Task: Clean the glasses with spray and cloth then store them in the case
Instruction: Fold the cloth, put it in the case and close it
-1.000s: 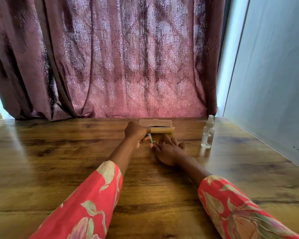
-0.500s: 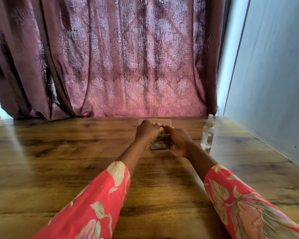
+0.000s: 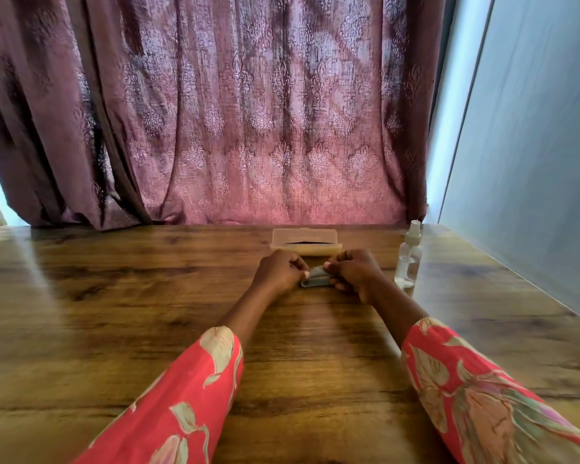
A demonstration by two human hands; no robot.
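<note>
The little grey cloth (image 3: 315, 277) sits folded up on the wooden table (image 3: 114, 313), right in front of the open tan case (image 3: 304, 242) (something dark inside, can't tell what). Left hand (image 3: 278, 271) has its fingers curled in, pinching the cloth's left end; right hand (image 3: 354, 272) does the same on the right end. Clear spray bottle (image 3: 408, 259) stands upright just right of that hand.

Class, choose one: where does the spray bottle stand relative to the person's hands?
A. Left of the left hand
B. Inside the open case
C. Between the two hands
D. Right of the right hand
D: the spray bottle stands upright on the table, just right of the right hand, untouched, while both hands pinch the grey cloth.
</note>
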